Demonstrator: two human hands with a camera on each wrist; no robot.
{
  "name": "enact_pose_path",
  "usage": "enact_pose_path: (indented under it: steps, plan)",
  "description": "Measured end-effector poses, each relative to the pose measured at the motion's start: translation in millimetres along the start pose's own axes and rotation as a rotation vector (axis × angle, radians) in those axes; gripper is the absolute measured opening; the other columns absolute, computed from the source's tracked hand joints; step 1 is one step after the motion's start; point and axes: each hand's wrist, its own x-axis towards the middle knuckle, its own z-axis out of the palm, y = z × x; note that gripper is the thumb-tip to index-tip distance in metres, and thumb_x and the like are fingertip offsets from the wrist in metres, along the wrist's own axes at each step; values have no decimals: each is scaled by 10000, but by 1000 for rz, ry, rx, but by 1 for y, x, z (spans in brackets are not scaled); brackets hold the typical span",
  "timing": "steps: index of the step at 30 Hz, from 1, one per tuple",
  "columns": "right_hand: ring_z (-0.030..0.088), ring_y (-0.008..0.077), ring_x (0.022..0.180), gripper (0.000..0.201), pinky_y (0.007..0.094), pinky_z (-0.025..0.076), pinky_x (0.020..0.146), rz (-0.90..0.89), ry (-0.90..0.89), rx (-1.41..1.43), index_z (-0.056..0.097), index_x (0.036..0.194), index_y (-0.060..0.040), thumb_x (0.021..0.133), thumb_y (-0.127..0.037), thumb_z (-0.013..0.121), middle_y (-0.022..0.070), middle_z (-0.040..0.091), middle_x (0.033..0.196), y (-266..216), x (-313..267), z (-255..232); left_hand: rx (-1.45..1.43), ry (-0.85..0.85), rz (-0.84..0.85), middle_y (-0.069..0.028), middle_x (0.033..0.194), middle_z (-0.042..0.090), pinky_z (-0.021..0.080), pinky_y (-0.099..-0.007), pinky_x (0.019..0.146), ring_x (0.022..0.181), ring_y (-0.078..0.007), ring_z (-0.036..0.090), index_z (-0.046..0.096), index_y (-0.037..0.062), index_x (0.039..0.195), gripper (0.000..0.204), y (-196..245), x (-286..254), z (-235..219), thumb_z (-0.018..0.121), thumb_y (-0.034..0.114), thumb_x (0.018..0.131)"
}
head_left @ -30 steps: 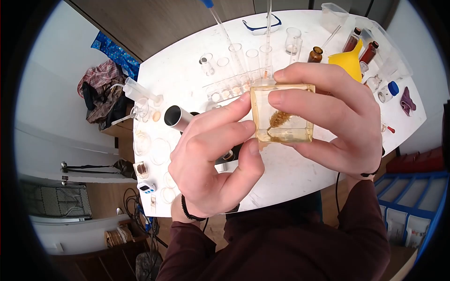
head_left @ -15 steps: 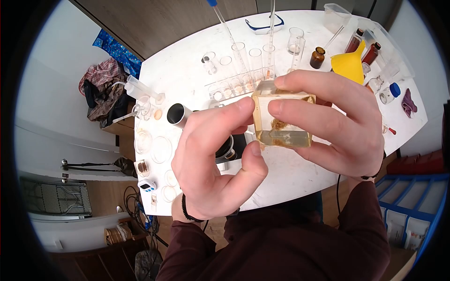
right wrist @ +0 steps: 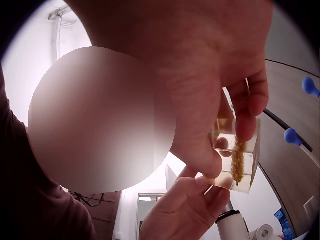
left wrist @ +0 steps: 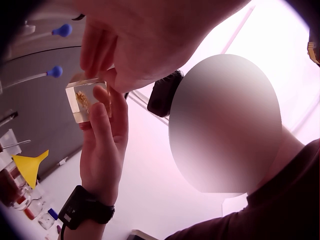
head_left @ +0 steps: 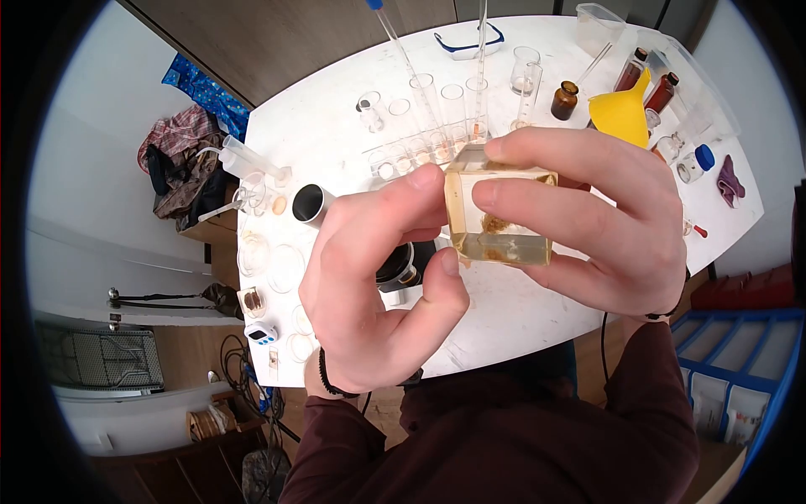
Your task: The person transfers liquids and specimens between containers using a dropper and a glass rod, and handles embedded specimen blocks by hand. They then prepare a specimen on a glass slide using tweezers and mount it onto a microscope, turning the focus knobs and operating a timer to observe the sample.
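Observation:
A clear, yellow-edged resin block (head_left: 504,249) is held up over the table, tilted, with a brown bristly specimen (head_left: 495,225) set inside it. My right hand (head_left: 609,218) grips the block from the right, two fingers lying across its top and front and the thumb beneath. At the block's left side, my left hand (head_left: 365,277) pinches the edge between bent fingers and thumb. Both hands also show around the block (left wrist: 78,97) in the left wrist view. In the right wrist view the specimen (right wrist: 239,162) appears long and upright.
Below the left hand stands a partly hidden black and white instrument with a silver tube (head_left: 312,204). Behind are a test tube rack (head_left: 403,168) and safety glasses (head_left: 470,46). A brown bottle (head_left: 565,101) and yellow funnel (head_left: 623,109) stand right; a timer (head_left: 261,333) lies left.
The block has tipped from showing its front face squarely to showing its top and lower faces too. My left fingers have shifted along its left edge; my right hand has kept its grip.

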Motion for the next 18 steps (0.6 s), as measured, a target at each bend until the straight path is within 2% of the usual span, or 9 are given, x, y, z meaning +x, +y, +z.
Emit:
enact_pose_path:
  steps: [5, 10, 18]
  plan:
    - [721, 245, 827, 542, 298, 577, 637, 17, -23, 20, 730, 1167, -61, 636, -39, 835, 171, 690, 1187, -2, 0, 1, -67, -5, -39, -162, 1050, 656, 590, -317, 773, 887, -232, 721, 580, -39, 1352, 599, -2, 0, -1, 698, -119, 771]
    - [724, 265, 839, 547, 314, 584, 649, 2, -4, 26, 728, 1171, -54, 634, -47, 836, 178, 691, 1178, -1, 1, 1, 42, -11, 17, -158, 1050, 655, 574, -318, 759, 862, -231, 697, 587, -38, 1347, 613, -2, 0, 0, 699, -110, 749]
    - [723, 284, 901, 576, 330, 591, 694, 39, -28, 36, 725, 1183, -51, 621, -65, 848, 180, 687, 1197, -1, 1, 0, 43, 10, 25, -170, 1074, 674, 571, -319, 763, 871, -235, 690, 597, -40, 1325, 607, -2, -3, 1, 711, -109, 733]
